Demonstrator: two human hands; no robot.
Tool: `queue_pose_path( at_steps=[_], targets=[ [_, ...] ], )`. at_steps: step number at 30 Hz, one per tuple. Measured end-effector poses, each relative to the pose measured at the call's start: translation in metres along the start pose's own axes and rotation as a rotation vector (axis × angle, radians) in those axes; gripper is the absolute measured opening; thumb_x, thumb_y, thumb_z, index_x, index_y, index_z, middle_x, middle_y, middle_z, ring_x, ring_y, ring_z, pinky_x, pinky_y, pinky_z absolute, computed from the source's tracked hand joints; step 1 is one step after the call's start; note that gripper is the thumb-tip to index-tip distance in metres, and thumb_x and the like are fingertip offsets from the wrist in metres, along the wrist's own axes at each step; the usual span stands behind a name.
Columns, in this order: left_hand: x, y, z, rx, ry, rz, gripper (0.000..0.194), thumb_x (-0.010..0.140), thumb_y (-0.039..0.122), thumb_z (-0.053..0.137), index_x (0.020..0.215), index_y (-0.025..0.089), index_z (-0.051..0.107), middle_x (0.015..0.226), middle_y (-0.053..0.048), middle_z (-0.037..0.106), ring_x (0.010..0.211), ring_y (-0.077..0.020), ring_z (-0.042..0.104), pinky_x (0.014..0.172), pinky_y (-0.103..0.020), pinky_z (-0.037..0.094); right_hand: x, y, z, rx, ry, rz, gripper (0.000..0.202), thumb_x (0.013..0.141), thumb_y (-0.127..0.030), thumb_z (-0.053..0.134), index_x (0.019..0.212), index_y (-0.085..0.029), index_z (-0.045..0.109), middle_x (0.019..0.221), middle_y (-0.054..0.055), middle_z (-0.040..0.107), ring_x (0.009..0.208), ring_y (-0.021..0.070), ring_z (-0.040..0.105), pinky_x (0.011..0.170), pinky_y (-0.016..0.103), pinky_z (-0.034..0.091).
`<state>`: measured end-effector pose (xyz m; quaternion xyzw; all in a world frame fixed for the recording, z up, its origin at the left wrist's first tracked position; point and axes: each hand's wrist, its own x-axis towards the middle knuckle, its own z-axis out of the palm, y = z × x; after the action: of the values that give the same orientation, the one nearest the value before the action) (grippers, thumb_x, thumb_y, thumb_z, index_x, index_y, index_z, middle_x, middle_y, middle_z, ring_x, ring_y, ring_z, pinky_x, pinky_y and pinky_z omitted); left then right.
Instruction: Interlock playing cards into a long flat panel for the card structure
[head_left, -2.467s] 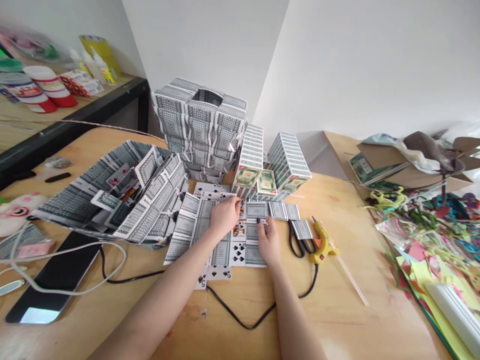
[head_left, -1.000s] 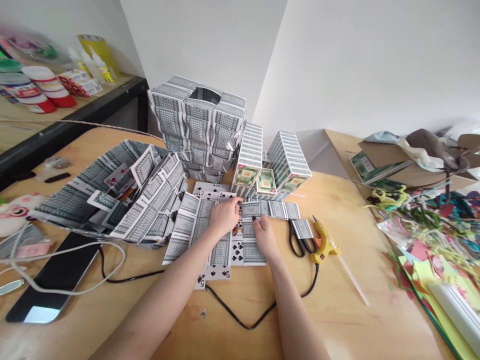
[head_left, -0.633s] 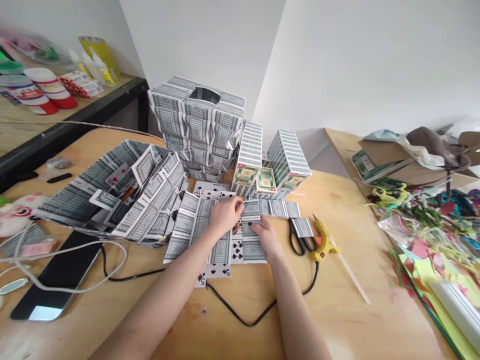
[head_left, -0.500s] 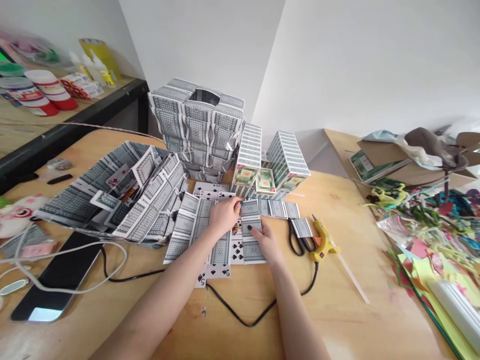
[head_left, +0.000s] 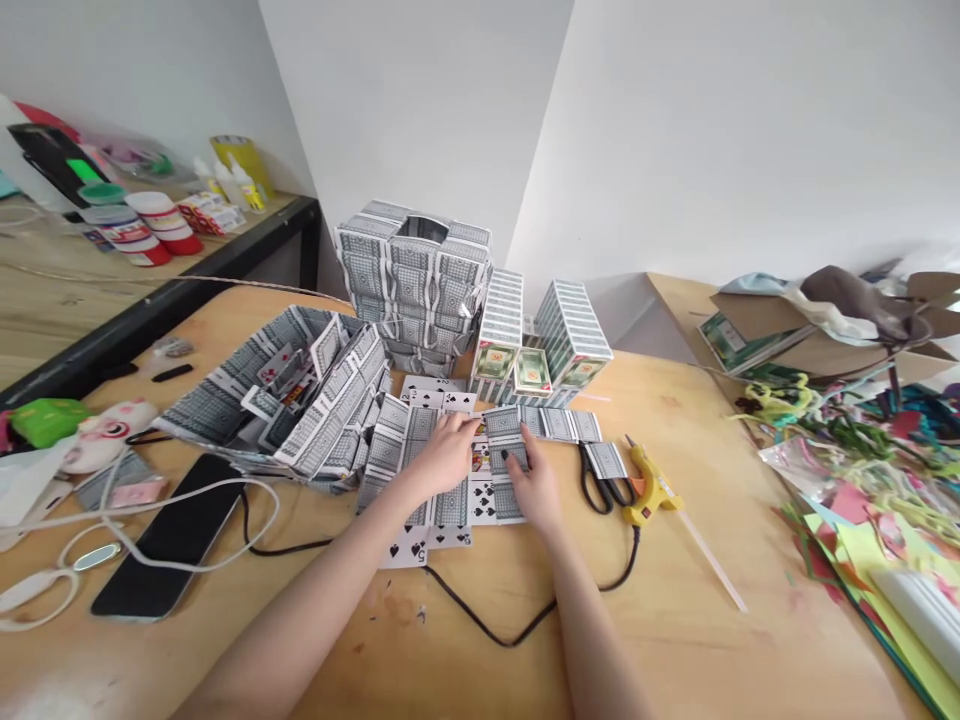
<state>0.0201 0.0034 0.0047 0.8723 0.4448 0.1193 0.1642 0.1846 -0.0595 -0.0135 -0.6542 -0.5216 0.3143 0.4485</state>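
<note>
Playing cards lie joined in flat panels before me, some with grey patterned backs up, others showing spade faces. My left hand (head_left: 452, 452) rests across the left panel (head_left: 420, 430), its closed fingertips at the upper left corner of a narrow card strip (head_left: 504, 424). My right hand (head_left: 534, 482) grips that strip's right edge, thumb on top and fingers at the side. A face card (head_left: 481, 458) shows between the two hands. Beyond the strip, a row of overlapping cards (head_left: 559, 424) runs to the right. The left fingertips are partly hidden.
A card-covered box (head_left: 412, 280) and stacked card packs (head_left: 501, 320) stand behind. Left are an open card-built tray (head_left: 225, 390) and a phone (head_left: 169, 540). Scissors (head_left: 598, 492) and a yellow glue gun (head_left: 651, 485) with a trailing cord lie right. Craft scraps (head_left: 847, 500) cover the far right.
The view has shifted, so everything sits slightly lower and the left side farther right. Both hands stay at the card strip; my right fingers have moved up along its right edge.
</note>
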Motion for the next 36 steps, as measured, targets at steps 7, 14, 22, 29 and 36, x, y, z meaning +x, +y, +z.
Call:
queue_pose_path(
  at_steps=[7, 14, 22, 29, 36],
  targets=[
    [-0.027, -0.011, 0.013, 0.208, 0.121, 0.025, 0.047, 0.090, 0.033, 0.026, 0.135, 0.023, 0.033, 0.144, 0.000, 0.028, 0.134, -0.0217, 0.019, 0.109, -0.042, 0.017, 0.002, -0.003, -0.007, -0.317, -0.049, 0.011, 0.052, 0.084, -0.031, 0.037, 0.133, -0.012, 0.040, 0.085, 0.008, 0.068, 0.071, 0.0188, 0.062, 0.067, 0.029, 0.047],
    [-0.028, -0.007, 0.018, 0.271, 0.164, 0.020, 0.048, 0.090, 0.034, 0.027, 0.136, 0.023, 0.032, 0.145, 0.001, 0.027, 0.134, -0.0214, 0.020, 0.110, -0.041, 0.016, 0.001, -0.004, 0.001, -0.549, -0.016, 0.043, 0.048, 0.087, -0.026, 0.032, 0.133, -0.014, 0.040, 0.081, 0.010, 0.070, 0.063, 0.0185, 0.062, 0.058, 0.026, 0.043],
    [-0.029, -0.007, 0.017, 0.273, 0.159, 0.033, 0.049, 0.090, 0.032, 0.027, 0.137, 0.021, 0.030, 0.145, 0.000, 0.027, 0.134, -0.0216, 0.020, 0.110, -0.042, 0.015, -0.004, -0.017, 0.013, -0.779, 0.004, 0.132, 0.046, 0.089, -0.026, 0.032, 0.134, -0.019, 0.039, 0.081, 0.009, 0.069, 0.066, 0.0184, 0.064, 0.055, 0.024, 0.039],
    [-0.029, -0.004, 0.015, 0.253, 0.156, 0.024, 0.049, 0.090, 0.030, 0.027, 0.137, 0.018, 0.030, 0.145, 0.000, 0.027, 0.135, -0.0208, 0.017, 0.111, -0.040, 0.016, -0.003, -0.024, 0.023, -0.840, -0.034, 0.163, 0.047, 0.089, -0.025, 0.032, 0.135, -0.020, 0.036, 0.084, 0.008, 0.069, 0.070, 0.0185, 0.064, 0.058, 0.024, 0.040],
    [-0.029, -0.003, 0.014, 0.239, 0.146, 0.018, 0.050, 0.090, 0.029, 0.027, 0.137, 0.014, 0.030, 0.145, -0.003, 0.027, 0.135, -0.0199, 0.015, 0.111, -0.038, 0.018, -0.006, -0.031, 0.031, -0.846, -0.055, 0.183, 0.047, 0.091, -0.026, 0.029, 0.137, -0.018, 0.033, 0.083, 0.008, 0.069, 0.069, 0.0183, 0.064, 0.056, 0.025, 0.040]
  ],
)
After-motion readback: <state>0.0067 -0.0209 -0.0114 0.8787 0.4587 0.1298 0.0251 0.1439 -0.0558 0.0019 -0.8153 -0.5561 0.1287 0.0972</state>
